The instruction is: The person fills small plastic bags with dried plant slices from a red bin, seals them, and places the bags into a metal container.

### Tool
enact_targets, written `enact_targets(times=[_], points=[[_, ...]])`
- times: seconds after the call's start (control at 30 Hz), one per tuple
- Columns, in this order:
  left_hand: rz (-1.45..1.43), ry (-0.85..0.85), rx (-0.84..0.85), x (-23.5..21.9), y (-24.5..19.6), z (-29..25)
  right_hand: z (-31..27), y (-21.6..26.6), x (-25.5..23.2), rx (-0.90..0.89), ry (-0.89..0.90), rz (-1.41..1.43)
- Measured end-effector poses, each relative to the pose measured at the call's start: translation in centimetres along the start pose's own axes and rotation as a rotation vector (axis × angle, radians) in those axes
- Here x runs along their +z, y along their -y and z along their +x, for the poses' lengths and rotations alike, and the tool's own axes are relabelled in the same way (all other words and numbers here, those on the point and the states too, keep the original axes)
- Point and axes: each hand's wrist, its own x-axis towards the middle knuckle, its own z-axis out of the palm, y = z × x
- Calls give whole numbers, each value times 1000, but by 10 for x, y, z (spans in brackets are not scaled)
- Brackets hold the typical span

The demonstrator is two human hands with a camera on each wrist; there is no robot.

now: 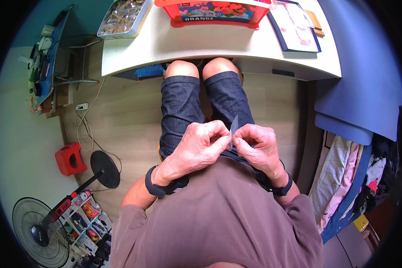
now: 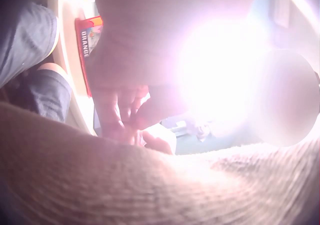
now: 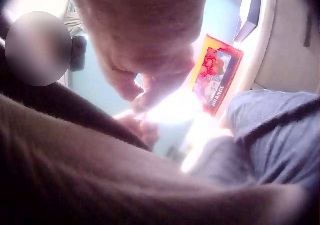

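Observation:
Close in front of the shirt, over the lap, both hands meet at a thin, translucent plastic piece [image 1: 235,123], seen nearly edge-on. My left hand [image 1: 200,146] pinches its left side between thumb and curled forefinger. From the other side, my right hand [image 1: 260,145] pinches it the same way, thumb toward the body. Fingertips almost touch across it and cover its lower part. Strong glare washes out the plastic in both wrist views, where the left hand [image 2: 135,65] and the right hand [image 3: 145,50] appear from below.
Beyond the knees stands a white table [image 1: 138,51] bearing a red basket [image 1: 214,20], a tin [image 1: 120,18] of small wrapped packets and a dark-edged tray [image 1: 297,33]. A fan [image 1: 40,234] and red stool [image 1: 70,159] stand left. Fabrics [image 1: 339,174] hang at the right.

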Motion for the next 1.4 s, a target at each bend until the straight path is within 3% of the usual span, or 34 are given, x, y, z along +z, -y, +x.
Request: enact_targets(times=[0.03, 0.13, 0.67, 0.77, 0.87, 1.07, 1.2, 1.4], points=[[1, -1, 1, 1, -1, -1, 1, 2, 0, -96, -14, -144], [321, -166, 225, 9, 1, 1, 0, 3, 3, -200, -42, -273], [546, -193, 278, 16, -7, -11, -11, -2, 8, -315, -102, -313], [451, -205, 260, 14, -11, -11, -13, -2, 4, -255, -116, -246], [317, -169, 167, 13, -13, -13, -13, 6, -6, 29, 16, 2], [215, -100, 108, 13, -12, -12, -13, 8, -5, -6, 87, -25], [94, 24, -33, 10, -12, -12, -15, 3, -6, 18, 127, -74], [-38, 30, -136, 6, -7, -10, -15, 5, 0, -265, 33, -302]])
